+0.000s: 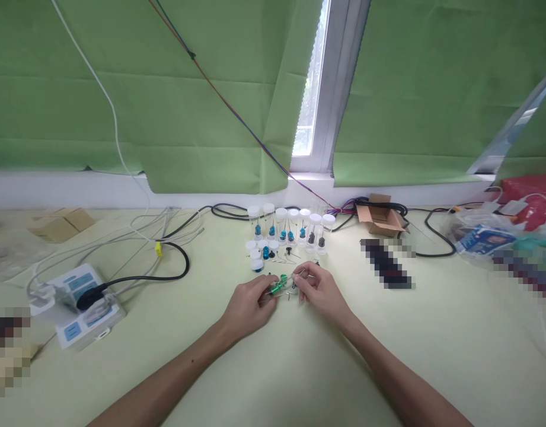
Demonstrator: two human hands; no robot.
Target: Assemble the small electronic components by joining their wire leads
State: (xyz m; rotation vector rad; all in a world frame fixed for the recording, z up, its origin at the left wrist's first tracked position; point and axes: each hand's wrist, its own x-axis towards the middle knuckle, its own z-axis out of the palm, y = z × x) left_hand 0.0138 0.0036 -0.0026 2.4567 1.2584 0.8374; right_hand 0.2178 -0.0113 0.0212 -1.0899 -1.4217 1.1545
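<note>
My left hand (251, 303) is closed around one end of a shiny green cylindrical part (278, 287), low over the table. My right hand (318, 290) is closed in a pinch on a thin metal rod (296, 275) beside the green part; whether the two touch is too small to tell. Small metal pieces (289, 294) show between the hands. Just beyond lie several white caps (255, 264), a blue part (266, 253) and a black part (289, 251). Behind them stands a row of clear vials (291, 228) with white lids, holding blue or dark parts with thin stems.
At the left, a white power strip (70, 332) has plugs and tangled cables (184, 261). An open cardboard box (382, 218) stands by the wall, right of the vials. A plastic bag (472, 237) with a blue packet lies farther right. Green blinds (210, 118) hang behind the table.
</note>
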